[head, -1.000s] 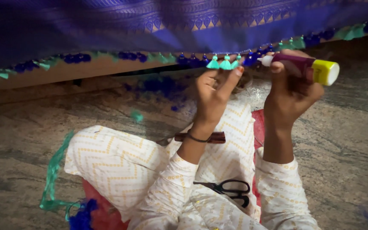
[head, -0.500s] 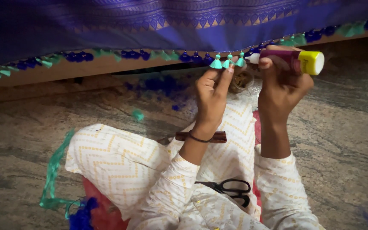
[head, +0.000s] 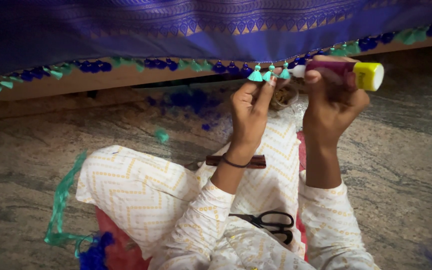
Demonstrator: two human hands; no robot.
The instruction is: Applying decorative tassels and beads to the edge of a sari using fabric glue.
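Three teal tassels (head: 270, 73) hang from the purple cloth's edge (head: 226, 50), pinched steady by the left hand (head: 250, 112) just below it, so the right hand (head: 332, 102), fist closed round a maroon glue tube (head: 343, 72), can aim its nozzle beside them.

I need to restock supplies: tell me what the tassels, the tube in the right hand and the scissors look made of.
Tassels: soft thread, probably silk or cotton, teal and matte, flared fringe.
Tube, held by the right hand: likely plastic, smooth maroon body, glossy yellow cap.
Scissors: black handles, likely plastic; blade material hard to tell.
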